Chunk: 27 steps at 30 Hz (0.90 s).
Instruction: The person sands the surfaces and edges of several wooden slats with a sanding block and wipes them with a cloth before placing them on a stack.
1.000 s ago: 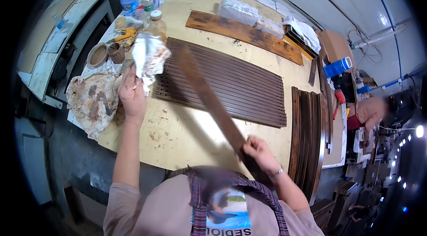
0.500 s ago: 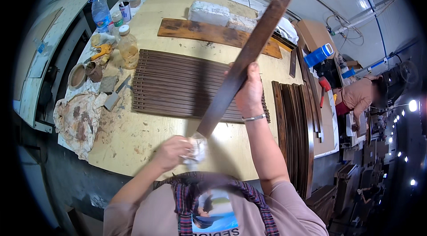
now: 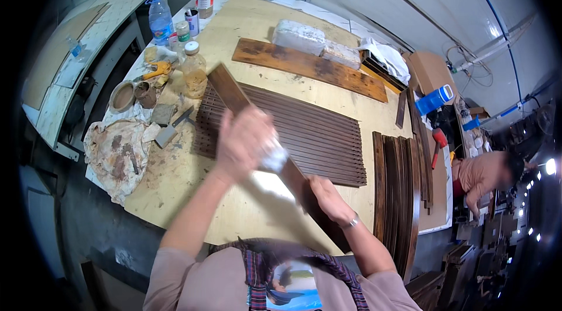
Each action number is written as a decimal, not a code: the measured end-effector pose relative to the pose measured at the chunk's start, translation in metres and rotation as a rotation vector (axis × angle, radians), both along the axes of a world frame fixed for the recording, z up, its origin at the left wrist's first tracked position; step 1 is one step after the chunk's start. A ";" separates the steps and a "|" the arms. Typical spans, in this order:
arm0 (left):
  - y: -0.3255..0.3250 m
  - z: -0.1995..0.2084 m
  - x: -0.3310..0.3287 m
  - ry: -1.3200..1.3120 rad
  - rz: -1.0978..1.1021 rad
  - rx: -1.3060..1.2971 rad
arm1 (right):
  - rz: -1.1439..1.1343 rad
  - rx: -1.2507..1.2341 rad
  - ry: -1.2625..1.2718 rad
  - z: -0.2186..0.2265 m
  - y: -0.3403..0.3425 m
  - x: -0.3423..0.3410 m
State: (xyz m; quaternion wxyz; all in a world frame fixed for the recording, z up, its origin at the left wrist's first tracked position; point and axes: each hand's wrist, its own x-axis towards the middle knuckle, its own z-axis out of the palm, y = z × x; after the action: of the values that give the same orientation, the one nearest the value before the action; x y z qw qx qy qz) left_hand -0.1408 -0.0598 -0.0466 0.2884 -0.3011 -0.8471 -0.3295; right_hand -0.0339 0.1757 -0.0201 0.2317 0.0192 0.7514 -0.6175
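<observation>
A long dark brown wooden board [image 3: 229,89] slants across in front of me, its far end up to the left and its near end by my body. My right hand [image 3: 331,198] is closed on its lower part, a bracelet at the wrist. Farther up, my left hand [image 3: 244,144], blurred by motion, presses a crumpled white cloth [image 3: 273,156] against the board's face. Beneath lies a row of narrow dark slats [image 3: 310,129], laid side by side on the pale worktable [image 3: 234,208].
Left side: a stained rag [image 3: 111,164], a flat scraper [image 3: 170,130], a bowl [image 3: 123,97], and several jars and bottles. Behind the slats lies a stained plank [image 3: 310,68] with wrapped blocks. On the right are stacked dark boards [image 3: 398,188], a red mallet [image 3: 438,142] and a co-worker [image 3: 483,173].
The board has swung from leaning up to the right to leaning up to the left, and lower. My left hand has moved with the cloth from its near end to its upper part.
</observation>
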 end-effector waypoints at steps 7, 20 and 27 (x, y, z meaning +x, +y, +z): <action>-0.110 -0.060 -0.040 -0.545 0.405 0.394 | -0.012 -0.170 -0.338 -0.019 0.026 0.084; -0.090 -0.058 0.013 -0.765 0.209 0.634 | 0.039 0.153 -0.179 -0.039 0.002 0.094; -0.209 -0.131 -0.013 -0.311 0.647 -0.237 | 0.107 0.179 -0.067 -0.055 0.012 0.098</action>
State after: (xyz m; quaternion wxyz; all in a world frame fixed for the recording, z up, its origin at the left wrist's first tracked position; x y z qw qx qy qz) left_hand -0.1536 -0.2689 -0.1775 0.2085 0.0044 -0.9644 -0.1629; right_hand 0.0645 0.1876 -0.0753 0.2866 0.0202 0.7954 -0.5337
